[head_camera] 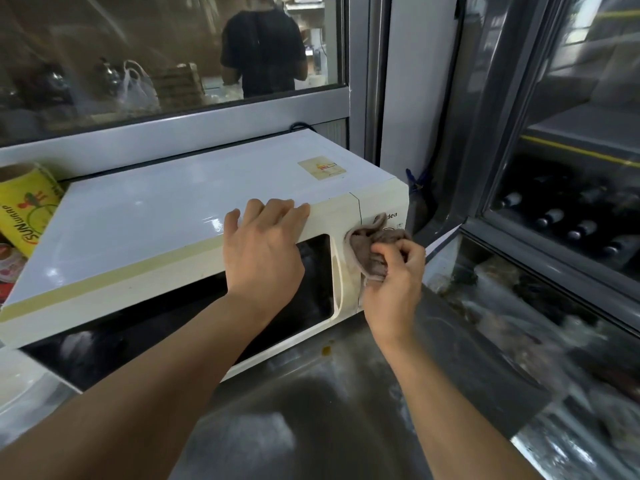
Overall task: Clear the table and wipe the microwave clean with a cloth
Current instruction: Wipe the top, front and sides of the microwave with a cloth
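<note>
A white microwave (166, 216) stands on a steel table (332, 403), its dark door window facing me. My left hand (261, 251) lies flat over the top front edge of the microwave, fingers spread on the lid. My right hand (394, 275) is closed on a crumpled brown-grey cloth (367, 247) and presses it against the control panel at the microwave's right end, just under the brand lettering. The cloth hides the panel's knobs.
A yellow printed box (29, 209) leans against the microwave's left side. A small brown stain (326, 350) marks the steel table by the microwave's front corner. A glass-fronted cooler with bottles (568, 220) stands to the right. Behind a window, a person in black (265, 46) stands.
</note>
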Motion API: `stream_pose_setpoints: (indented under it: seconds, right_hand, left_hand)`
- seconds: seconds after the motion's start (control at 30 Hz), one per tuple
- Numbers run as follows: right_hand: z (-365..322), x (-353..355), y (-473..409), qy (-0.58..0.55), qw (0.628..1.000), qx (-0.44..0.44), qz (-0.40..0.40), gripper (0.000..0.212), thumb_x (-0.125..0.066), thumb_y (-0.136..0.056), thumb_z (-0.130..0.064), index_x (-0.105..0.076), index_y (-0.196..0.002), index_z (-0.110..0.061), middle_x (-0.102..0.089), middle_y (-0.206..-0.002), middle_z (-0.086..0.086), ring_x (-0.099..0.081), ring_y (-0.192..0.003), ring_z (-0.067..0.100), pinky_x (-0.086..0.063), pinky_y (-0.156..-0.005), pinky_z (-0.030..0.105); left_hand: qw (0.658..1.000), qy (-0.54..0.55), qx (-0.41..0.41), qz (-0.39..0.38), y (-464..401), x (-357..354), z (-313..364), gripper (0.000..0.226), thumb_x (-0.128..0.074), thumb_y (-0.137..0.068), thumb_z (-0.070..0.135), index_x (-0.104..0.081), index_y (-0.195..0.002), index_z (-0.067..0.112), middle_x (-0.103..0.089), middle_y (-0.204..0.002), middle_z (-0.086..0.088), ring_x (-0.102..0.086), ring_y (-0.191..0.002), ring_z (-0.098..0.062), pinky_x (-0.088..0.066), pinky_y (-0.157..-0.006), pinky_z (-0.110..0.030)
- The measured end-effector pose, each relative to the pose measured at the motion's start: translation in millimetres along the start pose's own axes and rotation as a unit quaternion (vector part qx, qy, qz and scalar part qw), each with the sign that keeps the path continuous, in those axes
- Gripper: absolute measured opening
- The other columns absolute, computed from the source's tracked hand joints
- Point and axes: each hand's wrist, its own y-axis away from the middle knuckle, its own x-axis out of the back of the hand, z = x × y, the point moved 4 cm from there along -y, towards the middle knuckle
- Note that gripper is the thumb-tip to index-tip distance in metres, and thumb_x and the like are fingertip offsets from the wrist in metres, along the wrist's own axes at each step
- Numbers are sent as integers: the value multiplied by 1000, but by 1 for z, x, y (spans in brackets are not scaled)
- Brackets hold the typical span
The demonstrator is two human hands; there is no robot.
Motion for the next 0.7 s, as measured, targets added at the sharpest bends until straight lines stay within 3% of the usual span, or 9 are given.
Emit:
stream_pose_setpoints:
  seconds: [0.13, 0.27, 0.33, 0.47, 0.6, 0.7]
  right_hand:
    - [-16, 1, 2, -67, 997, -46, 14, 48, -60, -69, 17, -64, -108, -11, -42, -120, 4, -51, -112, 22, -48, -97, 38]
    - [-36, -12, 8, -64, 997, -46, 11, 29, -65, -81, -24, -61, -110, -23, -41, -130, 3, -40, -120, 20, -37, -95, 37]
    - [-38, -16, 3, -74, 995, -63, 35, 19, -66, -82, -31, -64, -100, -26, -42, -125, 0, -41, -115, 17, -35, -93, 32]
    - [-33, -24, -1, -38, 995, -57, 69, 25, -77, -71, -13, -65, -89, -24, -45, -115, 3, -37, -102, 11, -34, -87, 28]
    - [-11, -25, 28, -41, 997, -13, 57, 32, -79, -60, 2, -68, -83, -17, -49, -109, 10, -47, -105, 21, -46, -84, 47]
    - [5, -28, 44, -61, 997, 0, 49, 29, -77, -60, 9, -69, -83, -8, -47, -110, 15, -45, -105, 17, -51, -83, 45]
  left_hand:
    - [1000, 1, -5, 4, 1, 1, 0, 52, -56, -72, -5, -63, -119, 16, -64, -119, -7, -54, -104, -35, -38, -94, -51]
    - [1000, -5, -4, 9, 1, 1, 0, 51, -55, -73, -3, -62, -120, 16, -63, -119, -6, -53, -105, -34, -38, -94, -52]
    - [1000, -7, -5, 17, 1, 0, 0, 50, -55, -72, -4, -63, -118, 14, -64, -118, -7, -54, -103, -35, -38, -94, -52]
    - [1000, -5, -5, 21, 2, -3, 1, 49, -54, -71, -3, -64, -116, 14, -64, -117, -8, -54, -103, -36, -38, -93, -52]
    - [1000, -3, 1, 26, 2, -2, -1, 51, -52, -71, -3, -64, -116, 16, -64, -117, -6, -53, -102, -35, -37, -93, -51]
    - [1000, -7, 3, 26, 1, -2, 0, 51, -51, -73, -4, -63, -119, 17, -63, -120, -5, -52, -105, -34, -36, -95, -51]
